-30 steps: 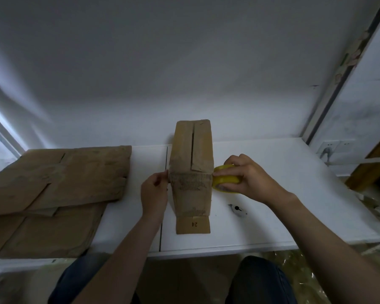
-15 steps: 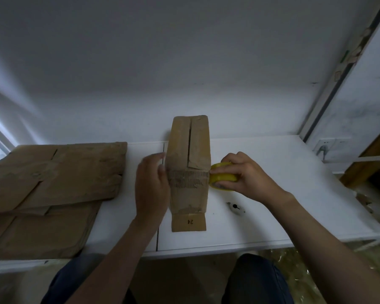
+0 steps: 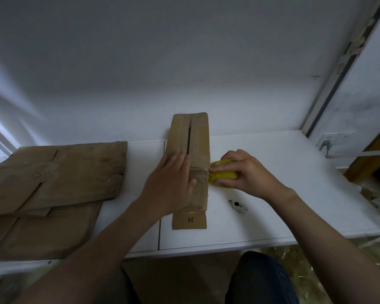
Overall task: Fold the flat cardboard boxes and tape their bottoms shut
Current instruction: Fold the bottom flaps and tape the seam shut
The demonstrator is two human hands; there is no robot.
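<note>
left hand (image 3: 173, 183) flat, fingers spread on box (image 3: 190, 150) | right hand (image 3: 244, 172) grips tape roll (image 3: 223, 175) touching box's right edge

A person's left hand (image 3: 173, 185) presses flat on a folded cardboard box (image 3: 190, 150) standing on a white table (image 3: 272, 172), while the right hand (image 3: 244, 174) grips a yellow tape roll (image 3: 223, 175) against the box's right edge. Flat cardboard sheets (image 3: 53, 183) lie stacked at left.
</note>
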